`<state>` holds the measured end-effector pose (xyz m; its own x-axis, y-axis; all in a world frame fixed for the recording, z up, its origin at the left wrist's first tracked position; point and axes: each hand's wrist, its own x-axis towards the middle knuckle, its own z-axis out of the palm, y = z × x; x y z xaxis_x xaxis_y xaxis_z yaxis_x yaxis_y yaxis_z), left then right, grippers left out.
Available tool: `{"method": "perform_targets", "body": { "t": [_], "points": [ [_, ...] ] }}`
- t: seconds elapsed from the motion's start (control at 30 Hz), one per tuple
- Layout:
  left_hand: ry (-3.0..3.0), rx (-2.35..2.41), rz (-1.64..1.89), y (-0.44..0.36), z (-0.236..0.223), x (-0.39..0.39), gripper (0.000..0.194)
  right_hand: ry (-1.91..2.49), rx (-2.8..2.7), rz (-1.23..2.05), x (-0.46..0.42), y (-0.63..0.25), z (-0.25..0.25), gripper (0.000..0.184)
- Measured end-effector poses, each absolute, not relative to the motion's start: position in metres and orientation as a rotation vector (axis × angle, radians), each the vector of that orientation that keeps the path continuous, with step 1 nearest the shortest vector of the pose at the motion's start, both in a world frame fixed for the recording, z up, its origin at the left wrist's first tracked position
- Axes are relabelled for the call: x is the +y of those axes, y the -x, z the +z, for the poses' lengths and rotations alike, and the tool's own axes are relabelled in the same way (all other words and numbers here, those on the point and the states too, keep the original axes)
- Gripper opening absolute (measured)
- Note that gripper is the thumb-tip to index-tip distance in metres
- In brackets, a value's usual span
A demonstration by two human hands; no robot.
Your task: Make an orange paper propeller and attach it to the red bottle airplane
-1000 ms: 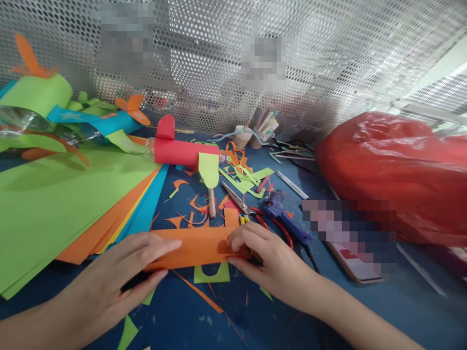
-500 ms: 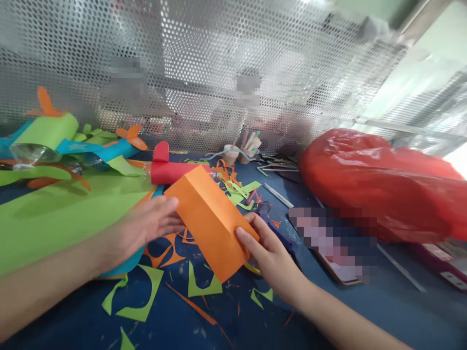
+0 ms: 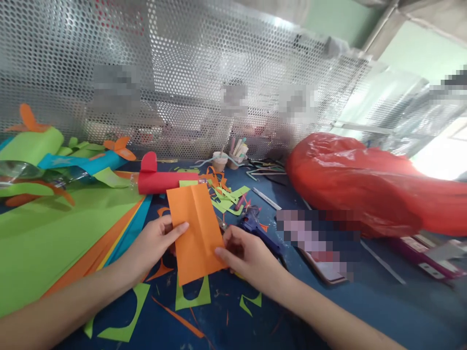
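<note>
Between my hands is an orange sheet of paper (image 3: pixel 197 233), creased lengthwise and held up over the blue table. My left hand (image 3: pixel 160 240) grips its left edge, thumb on the front and fingers behind. On the lower right edge my right hand (image 3: pixel 248 253) pinches the sheet between thumb and fingers. Beyond the sheet lies a bottle wrapped in red paper (image 3: pixel 164 182) with a rounded red fin. A dark blue glue gun (image 3: pixel 260 231) rests just past my right hand. Green paper offcuts (image 3: pixel 127 316) lie below the sheet.
Stacked coloured sheets (image 3: pixel 73 233) and paper-wrapped bottles (image 3: pixel 98 163) fill the left side. At the back, cups of markers (image 3: pixel 237 153) stand before a perforated metal screen (image 3: pixel 204 73). To the right are a phone (image 3: pixel 317 248) and a large red plastic bag (image 3: pixel 350 180).
My left hand, apart from the paper before, now grips its left edge. The orange sheet has turned more upright and faces me. The camera view has shifted slightly right.
</note>
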<state>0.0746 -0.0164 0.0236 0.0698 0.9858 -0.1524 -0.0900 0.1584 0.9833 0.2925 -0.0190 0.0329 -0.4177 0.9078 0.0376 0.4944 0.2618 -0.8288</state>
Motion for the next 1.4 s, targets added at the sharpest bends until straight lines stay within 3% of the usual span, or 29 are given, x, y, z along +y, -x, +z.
{"method": "perform_targets", "body": {
  "t": [0.17, 0.23, 0.5, 0.63, 0.8, 0.97, 1.13, 1.23, 1.33, 1.4],
  "points": [
    [-1.072, 1.2, 1.113, -0.071, 0.026, -0.016, 0.023, 1.725, -2.443, 0.19, -0.024, -0.303, 0.051, 0.029],
    [-1.057, 1.195, 1.125, -0.069, 0.027, -0.016, 0.021, 1.91, -2.499, -0.001, -0.025, -0.304, 0.055, 0.034],
    [-0.866, 1.085, 1.151, -0.071, 0.025, -0.017, 0.023, 1.972, -2.566, -0.223, -0.033, -0.295, 0.051, 0.034],
    [-0.827, 1.005, 1.129, -0.071, 0.022, -0.018, 0.037, 1.889, -2.603, -0.468, -0.037, -0.301, 0.046, 0.028],
    [-0.839, 0.935, 1.114, -0.069, 0.018, -0.016, 0.048, 1.748, -2.696, -0.509, -0.033, -0.306, 0.037, 0.019],
    [-0.754, 0.986, 1.116, -0.071, 0.018, -0.017, 0.045, 1.844, -2.609, -0.338, -0.028, -0.303, 0.035, 0.015],
    [-0.621, 1.062, 1.152, -0.074, 0.019, -0.019, 0.04, 1.936, -2.496, -0.066, -0.021, -0.306, 0.043, 0.022],
    [-0.586, 1.096, 1.176, -0.074, 0.02, -0.018, 0.039, 1.884, -2.347, 0.379, -0.015, -0.312, 0.05, 0.024],
    [-0.593, 1.066, 1.18, -0.075, 0.022, -0.018, 0.029, 1.663, -2.131, 1.042, -0.014, -0.314, 0.057, 0.031],
    [-0.612, 1.022, 1.172, -0.076, 0.024, -0.018, 0.023, 1.481, -1.906, 1.4, -0.017, -0.311, 0.059, 0.026]
  ]
}}
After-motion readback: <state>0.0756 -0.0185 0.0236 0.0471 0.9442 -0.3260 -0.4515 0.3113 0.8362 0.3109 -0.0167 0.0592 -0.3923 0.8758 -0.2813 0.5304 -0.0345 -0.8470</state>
